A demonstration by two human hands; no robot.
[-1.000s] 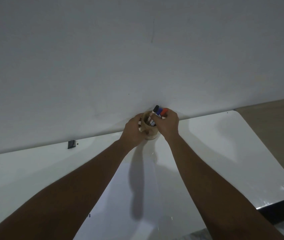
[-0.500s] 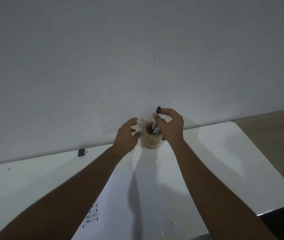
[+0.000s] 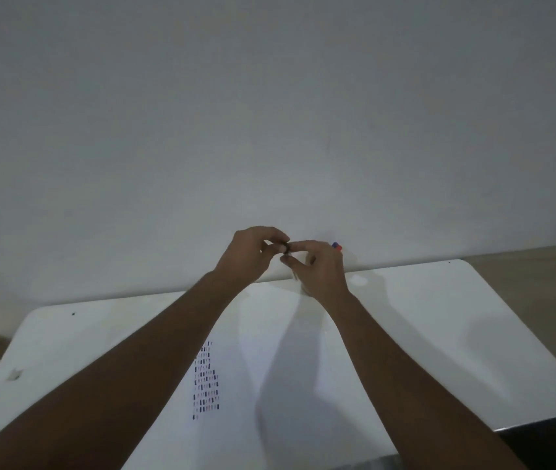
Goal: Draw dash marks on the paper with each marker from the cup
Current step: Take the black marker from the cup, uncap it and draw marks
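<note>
Both hands met above the far table edge. Left hand (image 3: 253, 254) pinched the black cap (image 3: 284, 247); right hand (image 3: 319, 269) gripped the marker (image 3: 288, 255) just behind, likely uncapping. Paper (image 3: 270, 368) lay below the fingers, dashes (image 3: 206, 381) already down.

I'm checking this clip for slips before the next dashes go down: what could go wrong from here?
1. Both hands, left hand and right hand, meet on a small black marker in mid-air; if the cap pops off suddenly, it could drop or ink the fingers.
2. The cup is hidden behind the right hand, with only marker tips showing beside it; drawing that hand back might tip it.
3. A forearm lies over the paper beside the dashes; fresh ink there might smear.
</note>
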